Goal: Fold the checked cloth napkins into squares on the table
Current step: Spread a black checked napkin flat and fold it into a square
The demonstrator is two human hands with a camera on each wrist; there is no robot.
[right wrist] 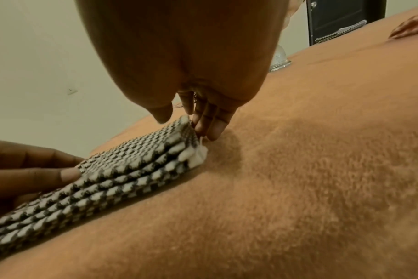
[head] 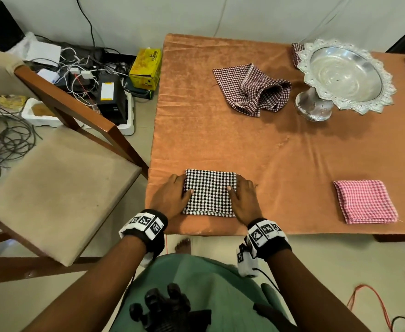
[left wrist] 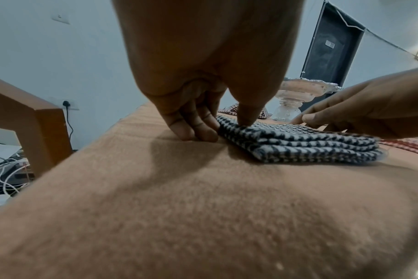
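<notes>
Head view: two hands (head: 170,195) (head: 243,195); five napkins (head: 209,191).

Head view: bright, even indoor light, sharp; wide-angle bowing at the edges. Glare on the silver scalloped pedestal bowl (head: 345,75). Left wrist view: dimmer, bluish; soft shadow on the orange velvet-covered counter (left wrist: 179,207) below the left hand (left wrist: 203,75); foreground nap blurred. Right wrist view: warm cast, near counter surface out of focus, corners stretched.
</notes>
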